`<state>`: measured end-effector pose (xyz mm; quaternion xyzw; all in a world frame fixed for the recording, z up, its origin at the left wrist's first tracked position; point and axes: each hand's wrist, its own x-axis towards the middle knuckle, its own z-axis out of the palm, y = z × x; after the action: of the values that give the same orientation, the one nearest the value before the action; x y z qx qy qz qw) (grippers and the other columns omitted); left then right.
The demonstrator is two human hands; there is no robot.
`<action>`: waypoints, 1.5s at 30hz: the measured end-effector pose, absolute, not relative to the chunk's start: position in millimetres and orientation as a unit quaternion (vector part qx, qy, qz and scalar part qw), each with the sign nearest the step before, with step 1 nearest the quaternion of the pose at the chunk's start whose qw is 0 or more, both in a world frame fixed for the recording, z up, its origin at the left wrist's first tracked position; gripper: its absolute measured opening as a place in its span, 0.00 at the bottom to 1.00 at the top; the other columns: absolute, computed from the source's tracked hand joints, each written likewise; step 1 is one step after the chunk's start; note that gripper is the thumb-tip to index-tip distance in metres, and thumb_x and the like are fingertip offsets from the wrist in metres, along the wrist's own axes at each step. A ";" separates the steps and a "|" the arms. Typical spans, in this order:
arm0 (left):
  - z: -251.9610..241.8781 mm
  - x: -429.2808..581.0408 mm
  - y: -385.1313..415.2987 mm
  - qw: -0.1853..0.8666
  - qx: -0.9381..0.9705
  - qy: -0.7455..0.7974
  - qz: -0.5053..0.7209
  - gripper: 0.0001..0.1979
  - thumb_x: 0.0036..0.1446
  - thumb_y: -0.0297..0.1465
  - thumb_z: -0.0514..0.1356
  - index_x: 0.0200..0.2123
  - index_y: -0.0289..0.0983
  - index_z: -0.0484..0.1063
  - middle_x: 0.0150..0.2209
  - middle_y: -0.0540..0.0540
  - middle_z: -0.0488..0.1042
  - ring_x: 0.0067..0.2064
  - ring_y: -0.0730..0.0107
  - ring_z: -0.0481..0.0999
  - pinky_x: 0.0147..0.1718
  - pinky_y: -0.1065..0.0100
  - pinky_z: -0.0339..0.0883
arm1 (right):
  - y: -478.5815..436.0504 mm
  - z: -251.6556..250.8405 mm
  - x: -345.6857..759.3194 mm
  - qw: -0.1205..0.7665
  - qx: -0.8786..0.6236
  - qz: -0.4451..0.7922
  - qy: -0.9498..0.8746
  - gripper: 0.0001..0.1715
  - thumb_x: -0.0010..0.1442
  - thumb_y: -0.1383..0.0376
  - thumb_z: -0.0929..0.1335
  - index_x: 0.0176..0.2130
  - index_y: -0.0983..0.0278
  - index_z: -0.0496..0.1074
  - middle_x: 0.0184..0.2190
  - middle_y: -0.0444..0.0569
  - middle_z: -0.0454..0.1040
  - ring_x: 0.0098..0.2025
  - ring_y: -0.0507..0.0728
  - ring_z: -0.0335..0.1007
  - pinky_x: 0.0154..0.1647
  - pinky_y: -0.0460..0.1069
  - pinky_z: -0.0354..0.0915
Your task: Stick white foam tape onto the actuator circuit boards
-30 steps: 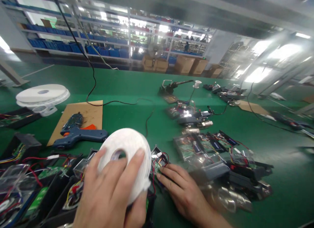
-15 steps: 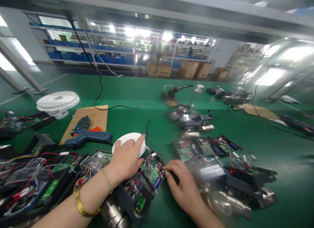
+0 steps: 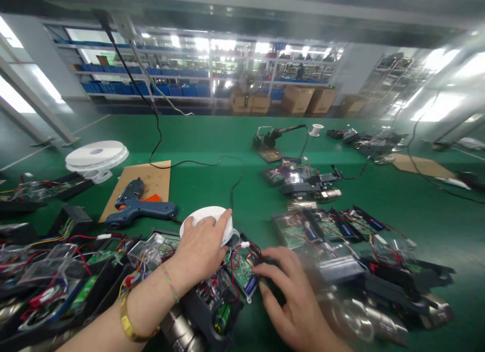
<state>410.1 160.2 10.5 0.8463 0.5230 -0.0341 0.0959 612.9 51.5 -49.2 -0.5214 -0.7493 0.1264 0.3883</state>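
My left hand grips a flat white reel, fingers spread over its top and thumb near the right edge. A short clear strip hangs off the reel beside the thumb. Right below lies a green circuit board with red, black and white wires. It sits next to a dark housing with a green cylinder inside and a metal barrel. My right hand is at the board's right edge. Its index fingertip touches a small part there, and the thumb is held apart from it.
At left, a blue glue gun lies on a brown cardboard sheet, with a larger white reel behind. Several open wired housings crowd the left. More units stand right, blurred. A soldering iron stand is farther back.
The view has shifted slightly, so things appear a little farther right. My right index finger and thumb have parted at the board's edge. My left hand stays on the white reel.
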 end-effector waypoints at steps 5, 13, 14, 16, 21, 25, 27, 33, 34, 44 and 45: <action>9.5 410.7 160.2 0.096 0.849 0.518 -0.030 0.40 0.59 0.31 0.62 0.72 0.42 0.50 0.56 0.38 0.75 0.57 0.45 0.75 0.60 0.37 0.58 | 40.5 -43.6 614.4 0.348 -0.451 -0.044 -0.821 0.17 0.67 0.74 0.65 0.52 0.63 0.76 0.55 0.55 0.70 0.57 0.65 0.61 0.59 0.60 0.56; 8.4 411.7 158.7 0.089 0.857 0.507 -0.036 0.39 0.60 0.30 0.61 0.72 0.42 0.51 0.54 0.38 0.77 0.55 0.45 0.77 0.59 0.36 0.59 | 47.3 -55.8 615.0 0.289 -0.367 -0.055 -0.882 0.23 0.76 0.72 0.54 0.52 0.70 0.75 0.46 0.52 0.80 0.51 0.60 0.71 0.54 0.56 0.68; 8.3 411.7 158.7 0.089 0.858 0.504 -0.038 0.39 0.60 0.30 0.61 0.72 0.42 0.51 0.54 0.38 0.77 0.55 0.45 0.77 0.59 0.36 0.59 | 47.8 -57.1 615.1 0.288 -0.367 -0.051 -0.883 0.22 0.76 0.73 0.54 0.51 0.70 0.75 0.46 0.53 0.80 0.50 0.61 0.72 0.53 0.56 0.70; 8.6 411.8 158.8 0.091 0.860 0.501 -0.041 0.39 0.60 0.30 0.62 0.72 0.42 0.51 0.54 0.38 0.77 0.55 0.45 0.77 0.59 0.36 0.60 | 49.0 -59.9 615.3 0.292 -0.367 -0.039 -0.882 0.21 0.75 0.74 0.55 0.51 0.71 0.74 0.46 0.54 0.80 0.50 0.61 0.72 0.51 0.57 0.72; 10.1 411.9 158.9 0.095 0.861 0.498 -0.047 0.39 0.59 0.30 0.62 0.71 0.42 0.51 0.54 0.38 0.77 0.55 0.46 0.77 0.59 0.37 0.60 | 52.9 -68.3 615.1 0.321 -0.363 0.005 -0.875 0.17 0.73 0.74 0.58 0.49 0.72 0.74 0.43 0.56 0.79 0.47 0.62 0.71 0.48 0.57 0.73; 9.6 411.0 158.7 0.096 0.861 0.498 -0.047 0.39 0.59 0.30 0.61 0.71 0.42 0.51 0.55 0.38 0.77 0.56 0.45 0.76 0.59 0.36 0.59 | 54.5 -71.0 613.8 0.324 -0.364 0.009 -0.873 0.15 0.71 0.76 0.59 0.49 0.72 0.73 0.41 0.57 0.76 0.46 0.63 0.68 0.47 0.60 0.70; 8.8 411.0 158.9 0.094 0.861 0.497 -0.046 0.39 0.59 0.30 0.61 0.71 0.41 0.51 0.55 0.37 0.77 0.56 0.45 0.76 0.59 0.36 0.59 | 54.7 -70.9 613.8 0.318 -0.369 -0.002 -0.873 0.15 0.69 0.77 0.60 0.48 0.71 0.73 0.41 0.57 0.74 0.44 0.63 0.66 0.46 0.63 0.67; 9.8 412.4 158.5 0.096 0.861 0.497 -0.045 0.39 0.59 0.29 0.61 0.71 0.40 0.51 0.54 0.36 0.77 0.56 0.44 0.76 0.58 0.35 0.60 | 54.3 -72.1 614.3 0.315 -0.371 0.006 -0.874 0.18 0.64 0.80 0.60 0.48 0.68 0.71 0.39 0.55 0.70 0.42 0.61 0.64 0.43 0.60 0.66; 10.5 412.4 158.3 0.097 0.861 0.497 -0.044 0.39 0.59 0.29 0.61 0.71 0.40 0.51 0.54 0.36 0.77 0.56 0.44 0.76 0.58 0.35 0.60 | 54.3 -72.4 613.8 0.316 -0.371 0.008 -0.873 0.18 0.64 0.80 0.60 0.48 0.68 0.71 0.38 0.55 0.69 0.42 0.60 0.63 0.43 0.59 0.67; 50.1 395.7 158.0 0.046 0.842 0.530 0.093 0.31 0.68 0.36 0.52 0.71 0.39 0.47 0.65 0.37 0.68 0.65 0.50 0.68 0.63 0.43 0.60 | 57.8 -53.0 618.7 0.314 -0.382 -0.009 -0.869 0.25 0.62 0.80 0.60 0.53 0.64 0.73 0.47 0.57 0.75 0.50 0.62 0.69 0.51 0.59 0.70; 60.0 390.2 153.7 0.022 0.840 0.524 0.140 0.30 0.69 0.37 0.51 0.70 0.39 0.47 0.65 0.37 0.67 0.65 0.50 0.68 0.63 0.43 0.59 | 54.5 -49.6 616.5 0.323 -0.399 -0.022 -0.858 0.27 0.63 0.80 0.60 0.55 0.64 0.73 0.50 0.56 0.75 0.54 0.62 0.69 0.54 0.59 0.69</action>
<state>390.2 153.7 60.0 0.8395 0.5245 0.1402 0.0225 616.5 54.5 -49.6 -0.3994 -0.8576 -0.0222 0.3232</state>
